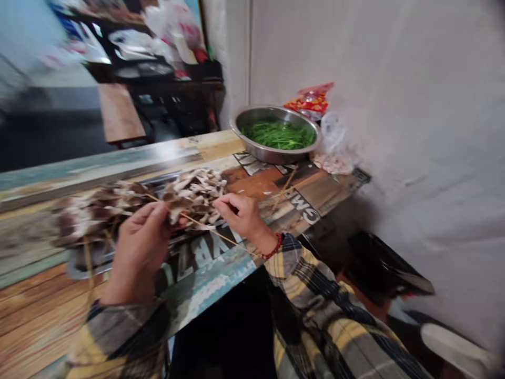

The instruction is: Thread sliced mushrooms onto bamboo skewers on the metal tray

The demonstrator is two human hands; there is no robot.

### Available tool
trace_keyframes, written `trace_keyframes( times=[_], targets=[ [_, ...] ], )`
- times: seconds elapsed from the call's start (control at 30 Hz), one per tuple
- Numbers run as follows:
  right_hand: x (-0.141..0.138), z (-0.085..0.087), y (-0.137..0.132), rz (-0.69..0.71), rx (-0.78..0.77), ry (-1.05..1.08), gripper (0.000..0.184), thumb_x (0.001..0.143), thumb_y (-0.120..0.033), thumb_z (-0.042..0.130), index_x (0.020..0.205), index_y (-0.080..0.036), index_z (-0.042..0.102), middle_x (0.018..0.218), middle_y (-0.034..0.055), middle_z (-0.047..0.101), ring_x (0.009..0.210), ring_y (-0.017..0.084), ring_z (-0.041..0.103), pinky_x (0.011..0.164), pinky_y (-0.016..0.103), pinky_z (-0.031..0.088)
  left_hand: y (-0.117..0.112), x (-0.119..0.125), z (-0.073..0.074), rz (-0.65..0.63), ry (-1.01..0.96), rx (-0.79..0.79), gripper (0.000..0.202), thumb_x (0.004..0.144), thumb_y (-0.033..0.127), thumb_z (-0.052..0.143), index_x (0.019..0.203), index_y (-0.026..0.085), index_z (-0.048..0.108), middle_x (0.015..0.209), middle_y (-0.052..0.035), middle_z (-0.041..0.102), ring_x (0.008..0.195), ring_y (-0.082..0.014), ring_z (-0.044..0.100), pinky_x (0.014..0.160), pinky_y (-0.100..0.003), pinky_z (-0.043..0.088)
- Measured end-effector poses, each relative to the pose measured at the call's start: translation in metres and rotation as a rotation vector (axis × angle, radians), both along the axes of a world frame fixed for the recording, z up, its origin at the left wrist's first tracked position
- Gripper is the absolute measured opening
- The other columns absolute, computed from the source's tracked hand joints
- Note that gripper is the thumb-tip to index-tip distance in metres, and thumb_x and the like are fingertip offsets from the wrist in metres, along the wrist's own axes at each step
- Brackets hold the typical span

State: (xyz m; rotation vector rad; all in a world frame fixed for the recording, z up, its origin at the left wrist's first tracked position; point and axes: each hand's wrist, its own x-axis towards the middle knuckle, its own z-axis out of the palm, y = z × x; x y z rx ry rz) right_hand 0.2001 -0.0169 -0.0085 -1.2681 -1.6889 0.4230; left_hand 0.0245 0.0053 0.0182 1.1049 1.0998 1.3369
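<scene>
My left hand (140, 247) is closed on a piece of mushroom threaded onto a thin bamboo skewer (213, 230). My right hand (242, 213) pinches the same skewer further along, its fingers curled at the heap. A pile of pale and brown mushroom pieces (158, 202) lies on a metal tray (81, 266) just beyond both hands. A red bead bracelet (274, 247) circles my right wrist. Both sleeves are yellow and grey plaid.
A steel bowl (276, 152) of green vegetable strips stands at the table's far right, with a red packet (311, 100) and clear plastic bags (335, 150) behind it. Loose skewers (286, 187) lie near the bowl. A white wall runs along the right. A dark helmet (381, 266) sits low right.
</scene>
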Motion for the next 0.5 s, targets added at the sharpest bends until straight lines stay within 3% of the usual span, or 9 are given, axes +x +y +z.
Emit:
trace_keyframes(
  times=[0.1,0.3,0.43,0.5],
  targets=[
    [0.015,-0.002,-0.019,-0.129,0.018,0.047,0.032,0.096,-0.037,0.039,0.091,-0.018,0.064,0.078,0.0008,0.066,0.075,0.012,0.062,0.072,0.022,0.046,-0.004,0.010,0.007,-0.064,0.034,0.011,0.024,0.074,0.035,0.067,0.069,0.014,0.058,0.064,0.0050,0.061,0.059,-0.0059,0.052,0.059,-0.021,0.044],
    [0.068,-0.014,-0.094,-0.395,0.038,0.168,0.031,0.095,-0.037,0.042,0.091,-0.016,0.065,0.066,0.0007,0.061,0.059,0.011,0.057,0.062,0.022,0.045,-0.019,0.020,0.013,-0.028,0.164,0.009,0.023,0.073,0.034,0.066,0.076,0.012,0.060,0.067,0.0060,0.062,0.064,-0.0053,0.054,0.063,-0.021,0.045],
    [0.153,-0.061,-0.141,-0.669,-0.117,0.063,0.034,0.095,-0.039,0.040,0.091,-0.016,0.065,0.061,-0.0014,0.058,0.057,0.011,0.056,0.061,0.022,0.045,-0.014,0.015,0.003,-0.115,0.120,0.123,0.017,0.080,0.028,0.058,0.082,0.011,0.061,0.078,0.0052,0.062,0.070,-0.0044,0.056,0.072,-0.025,0.046],
    [0.204,-0.094,-0.169,-0.877,-0.304,-0.118,0.038,0.094,-0.039,0.037,0.087,-0.015,0.066,0.065,0.0012,0.063,0.062,0.013,0.058,0.065,0.024,0.046,-0.009,0.012,-0.003,-0.082,0.071,0.093,0.021,0.071,0.033,0.069,0.076,0.014,0.060,0.078,0.0024,0.063,0.068,-0.0093,0.057,0.067,-0.026,0.050]
  ],
)
